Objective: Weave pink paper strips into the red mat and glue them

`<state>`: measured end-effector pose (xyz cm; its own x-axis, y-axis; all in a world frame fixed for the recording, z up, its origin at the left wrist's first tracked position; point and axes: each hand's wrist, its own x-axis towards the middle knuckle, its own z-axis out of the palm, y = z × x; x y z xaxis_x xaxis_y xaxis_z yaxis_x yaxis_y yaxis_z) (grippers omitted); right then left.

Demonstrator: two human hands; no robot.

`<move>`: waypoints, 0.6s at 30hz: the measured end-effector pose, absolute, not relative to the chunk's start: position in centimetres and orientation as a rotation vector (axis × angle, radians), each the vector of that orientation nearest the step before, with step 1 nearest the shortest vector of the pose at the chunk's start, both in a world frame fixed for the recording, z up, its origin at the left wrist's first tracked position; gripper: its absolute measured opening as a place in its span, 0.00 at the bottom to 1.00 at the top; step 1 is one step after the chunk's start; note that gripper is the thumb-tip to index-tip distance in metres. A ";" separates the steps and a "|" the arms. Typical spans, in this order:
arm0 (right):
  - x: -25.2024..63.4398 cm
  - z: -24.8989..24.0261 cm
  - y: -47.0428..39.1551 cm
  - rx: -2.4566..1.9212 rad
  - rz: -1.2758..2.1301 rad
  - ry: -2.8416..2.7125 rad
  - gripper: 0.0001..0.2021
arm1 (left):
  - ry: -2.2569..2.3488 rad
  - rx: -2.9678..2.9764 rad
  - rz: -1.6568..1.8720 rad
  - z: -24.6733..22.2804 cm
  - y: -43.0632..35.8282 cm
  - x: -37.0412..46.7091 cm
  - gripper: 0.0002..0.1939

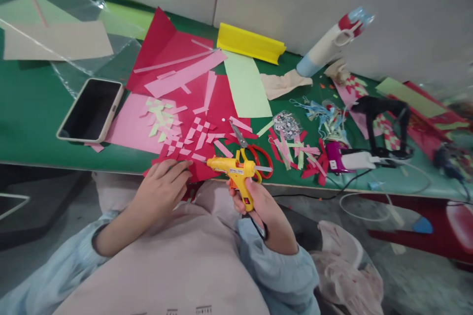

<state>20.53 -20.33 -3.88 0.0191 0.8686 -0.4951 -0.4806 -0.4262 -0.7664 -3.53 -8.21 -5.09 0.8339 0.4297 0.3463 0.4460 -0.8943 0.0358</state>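
My right hand (pixel 251 199) is closed around the handle of a yellow hot glue gun (pixel 236 170), whose nozzle points left. A clear glue stick juts from the gun's back end. My left hand (pixel 164 182) lies at the table's front edge, fingers stretched over red paper (pixel 201 170), with its fingertips close to the nozzle. What is under those fingertips is hidden. Just beyond them are woven pink-and-red paper pieces (pixel 177 145) and a pale green-and-pink woven piece (pixel 160 120). Scissors (pixel 240 135) with red and yellow handles lie partly behind the gun.
A phone (pixel 92 110) lies at left on the green table (pixel 29 123). Cut paper strips (pixel 291 150), a bag of small beads (pixel 286 125) and a purple device with a white plug (pixel 338 157) are at right. Behind stand a yellow folded strip (pixel 251 43) and a white tube (pixel 323 49).
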 end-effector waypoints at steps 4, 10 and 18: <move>20.1 -4.5 -20.3 -1.307 1.590 -0.541 0.28 | -0.747 -2.968 -0.498 -5.6 -8.6 -3.7 0.10; 19.4 -4.0 -19.4 -1.374 1.523 -0.607 0.30 | -0.784 -2.995 -0.448 -5.7 -8.6 -3.5 0.10; 18.9 -3.6 -18.6 -1.586 1.446 -0.736 0.32 | -0.784 -3.023 -0.398 -5.4 -8.5 -3.2 0.10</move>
<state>18.95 -18.58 -3.59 0.1599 0.8606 -0.4835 -0.1153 -0.4701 -0.8750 -3.24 -8.48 -5.37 0.8441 0.4789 0.2412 0.4772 -0.8761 0.0693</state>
